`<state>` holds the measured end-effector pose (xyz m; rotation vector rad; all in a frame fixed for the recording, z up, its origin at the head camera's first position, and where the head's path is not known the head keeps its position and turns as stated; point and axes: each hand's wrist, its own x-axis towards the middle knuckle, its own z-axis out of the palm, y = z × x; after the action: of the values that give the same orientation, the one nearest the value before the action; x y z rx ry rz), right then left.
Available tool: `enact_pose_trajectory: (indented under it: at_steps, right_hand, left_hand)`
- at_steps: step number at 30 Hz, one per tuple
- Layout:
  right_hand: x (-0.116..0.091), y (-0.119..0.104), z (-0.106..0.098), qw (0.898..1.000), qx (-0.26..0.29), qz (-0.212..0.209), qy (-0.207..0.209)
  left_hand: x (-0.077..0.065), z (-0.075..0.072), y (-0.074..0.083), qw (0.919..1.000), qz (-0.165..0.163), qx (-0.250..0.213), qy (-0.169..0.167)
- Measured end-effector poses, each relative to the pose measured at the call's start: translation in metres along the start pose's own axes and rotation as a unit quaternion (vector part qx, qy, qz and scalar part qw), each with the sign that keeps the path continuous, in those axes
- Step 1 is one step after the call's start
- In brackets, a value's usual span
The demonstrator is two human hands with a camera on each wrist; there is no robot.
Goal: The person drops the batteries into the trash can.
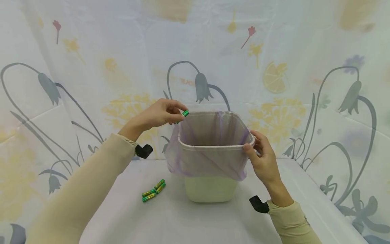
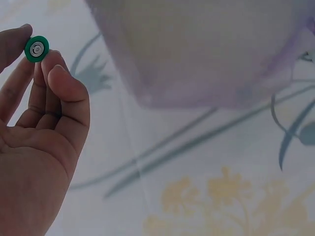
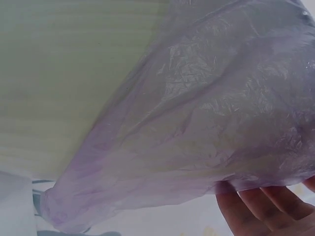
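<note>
My left hand pinches a green battery between thumb and fingers, just beside the left rim of the bin. In the left wrist view the battery shows its round metal end. The pale bin stands upright, lined with a thin purple plastic bag folded over its rim. My right hand grips the bin's right rim through the bag, thumb on the near side. In the right wrist view, fingers of that hand touch the bag. The bin's floor is hidden.
Several green and gold batteries lie together on the white tabletop, left of the bin. Behind the bin hangs a white cloth printed with flowers. A black strap piece sits at each wrist.
</note>
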<state>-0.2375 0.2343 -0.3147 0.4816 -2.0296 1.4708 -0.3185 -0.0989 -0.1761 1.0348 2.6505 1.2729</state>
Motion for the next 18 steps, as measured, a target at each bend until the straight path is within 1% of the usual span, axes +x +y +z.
enact_pose_trajectory:
  at_steps: [4,9,13,18]
  right_hand:
    - [0.0,-0.001,0.001,1.0,0.003,-0.002,-0.001]
    - [0.0,-0.001,0.0,1.0,0.004,-0.001,-0.001]
    - [0.0,0.001,0.0,1.0,0.006,0.004,0.001]
    - [0.0,0.001,0.0,1.0,0.001,0.006,0.001]
  left_hand:
    - [0.018,0.02,0.012,0.9992,0.009,-0.019,-0.033]
    - [0.034,0.043,0.022,0.9978,0.014,-0.031,-0.057]
    - [0.044,0.057,0.023,0.9975,0.01,-0.031,-0.063]
    - [0.051,0.071,0.02,0.9966,-0.004,-0.013,-0.082]
